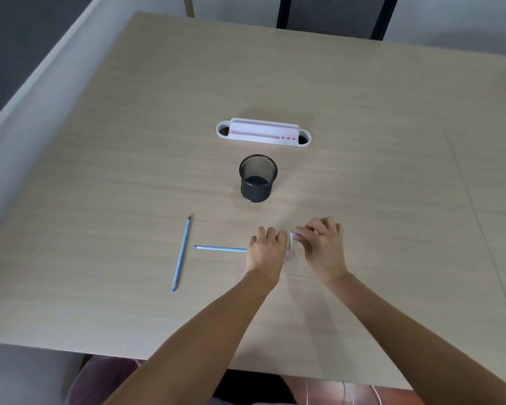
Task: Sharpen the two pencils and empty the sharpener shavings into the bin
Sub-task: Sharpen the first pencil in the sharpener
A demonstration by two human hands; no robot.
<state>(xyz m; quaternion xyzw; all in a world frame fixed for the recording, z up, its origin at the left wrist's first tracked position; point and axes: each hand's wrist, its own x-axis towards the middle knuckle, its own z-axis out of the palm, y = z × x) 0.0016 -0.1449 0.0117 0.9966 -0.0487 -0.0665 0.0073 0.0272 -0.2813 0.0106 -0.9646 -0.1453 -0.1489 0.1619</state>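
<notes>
Head view: over the table's (362,141) near half, I see the left hand (265,249) closed around a blue pencil (220,249) whose eraser end points toward the left edge, while the right hand (323,247) pinches a small, blurred clear sharpener (292,244) between them. A second blue pencil (181,254) lies free further left. The black mesh bin (258,178) stands mid-table, before a white organiser (263,133).
</notes>
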